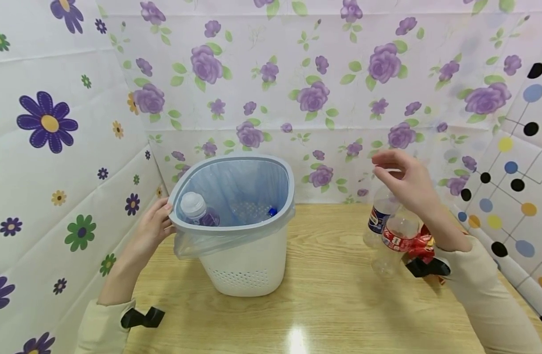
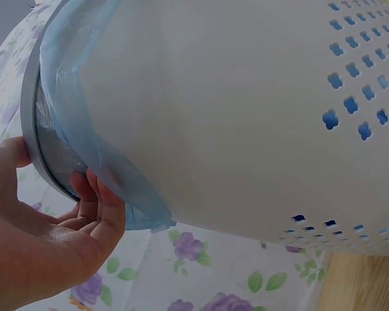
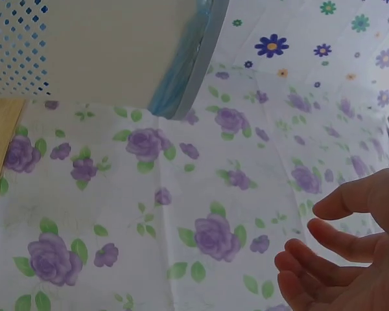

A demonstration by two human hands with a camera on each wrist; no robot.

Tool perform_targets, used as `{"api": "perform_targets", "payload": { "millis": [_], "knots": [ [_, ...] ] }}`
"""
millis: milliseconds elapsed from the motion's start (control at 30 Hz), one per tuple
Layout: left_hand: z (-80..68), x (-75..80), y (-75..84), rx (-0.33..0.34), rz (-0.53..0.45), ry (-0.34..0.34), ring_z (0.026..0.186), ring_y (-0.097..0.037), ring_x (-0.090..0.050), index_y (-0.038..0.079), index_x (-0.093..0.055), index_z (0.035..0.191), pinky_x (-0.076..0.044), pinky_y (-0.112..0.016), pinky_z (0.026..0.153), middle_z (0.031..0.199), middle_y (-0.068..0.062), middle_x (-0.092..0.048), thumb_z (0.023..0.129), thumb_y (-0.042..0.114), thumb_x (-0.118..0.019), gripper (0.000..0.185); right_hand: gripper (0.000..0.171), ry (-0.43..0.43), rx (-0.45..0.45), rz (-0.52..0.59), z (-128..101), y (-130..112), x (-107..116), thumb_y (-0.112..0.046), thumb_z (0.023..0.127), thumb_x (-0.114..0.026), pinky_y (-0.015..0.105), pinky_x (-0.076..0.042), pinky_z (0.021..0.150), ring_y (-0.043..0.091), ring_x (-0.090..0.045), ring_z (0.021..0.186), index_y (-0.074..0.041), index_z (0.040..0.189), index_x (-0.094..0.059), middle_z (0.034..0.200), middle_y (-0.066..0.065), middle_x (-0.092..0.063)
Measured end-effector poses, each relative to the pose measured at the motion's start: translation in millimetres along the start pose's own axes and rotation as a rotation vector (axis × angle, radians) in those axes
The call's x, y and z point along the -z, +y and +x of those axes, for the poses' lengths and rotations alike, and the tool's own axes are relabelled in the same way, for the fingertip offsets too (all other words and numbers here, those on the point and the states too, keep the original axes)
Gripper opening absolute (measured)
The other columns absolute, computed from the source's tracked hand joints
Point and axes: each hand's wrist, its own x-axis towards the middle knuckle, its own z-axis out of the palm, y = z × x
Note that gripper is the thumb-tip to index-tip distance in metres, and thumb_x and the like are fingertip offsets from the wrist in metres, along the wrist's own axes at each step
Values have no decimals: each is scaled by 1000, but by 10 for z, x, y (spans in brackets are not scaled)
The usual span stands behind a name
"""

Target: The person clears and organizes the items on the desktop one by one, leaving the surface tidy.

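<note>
A cream trash bin (image 1: 253,258) with a grey-blue rim stands on the table, lined with a thin blue bag (image 2: 104,155) folded over its edge. My left hand (image 1: 153,223) grips the rim on its left side, thumb on one side and fingers on the other, as the left wrist view shows. Inside the bin are a bottle (image 1: 195,206) with a white cap and purple label, and a blue cap (image 1: 272,212) deeper down. My right hand (image 1: 406,182) is raised over the bottles at the right, its fingers loosely bent with nothing between them.
At the right stand a clear bottle with a dark blue label (image 1: 378,220) and another with a red label (image 1: 397,241). A crumpled red wrapper (image 1: 422,248) lies behind my right wrist. Flower-patterned sheets (image 1: 262,73) rise behind the wooden table (image 1: 333,295), with more at the sides.
</note>
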Motion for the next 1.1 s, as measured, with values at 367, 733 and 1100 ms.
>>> {"api": "perform_targets", "payload": {
  "millis": [367,733,1100],
  "knots": [
    [-6,-13,-2,24,-15,16,95,-1,-62,13,-41,130,-53,-18,77,105,12,-59,105,31,-36,31,35,-136,-79,-167,-88,230,73,-24,96,-60,41,-51,93,28,-59,105,-2,123,-57,120,20,-61],
    [12,-24,3,28,-32,16,94,0,-62,17,-43,126,-53,-18,77,103,12,-60,105,31,-36,26,47,-157,-177,-190,-232,474,130,-15,92,-65,64,-41,95,49,-47,120,1,132,-46,131,31,-51],
    [19,-32,5,29,-45,19,93,0,-62,14,-42,127,-53,-18,77,102,12,-60,105,30,-36,28,75,-273,-328,-205,-354,665,189,-24,85,-74,62,-45,92,50,-46,122,0,142,-33,134,32,-49]
  ]
}}
